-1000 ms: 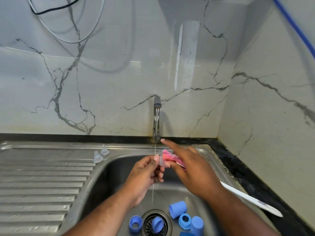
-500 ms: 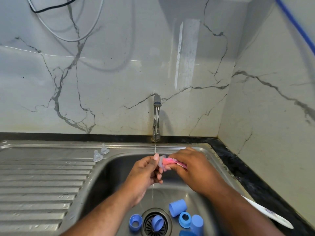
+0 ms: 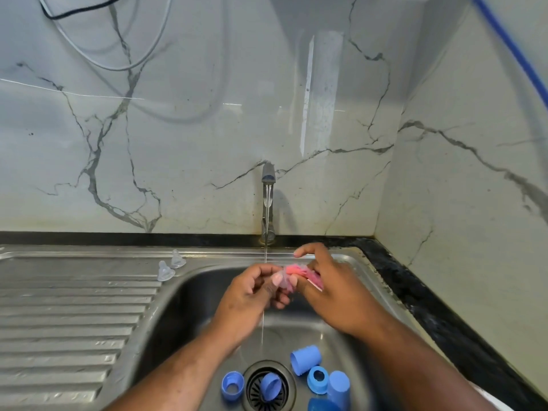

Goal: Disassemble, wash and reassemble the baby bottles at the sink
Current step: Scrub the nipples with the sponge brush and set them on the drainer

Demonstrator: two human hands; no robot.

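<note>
A steel sink (image 3: 184, 315) sits in a marble-walled corner, and the tap (image 3: 268, 200) runs a thin stream. Your left hand (image 3: 249, 298) pinches a clear teat (image 3: 283, 281) just beside the stream. Your right hand (image 3: 335, 295) grips the pink brush (image 3: 301, 270) against it, forefinger raised. The step in hand appears to be scrubbing the teat. Next, rinse it and set it with the two teats (image 3: 166, 271) on the drainboard (image 3: 74, 321). The blue caps and rings (image 3: 305, 358) crowd the drain (image 3: 252, 390). The right rim is near; the left side offers room.
</note>
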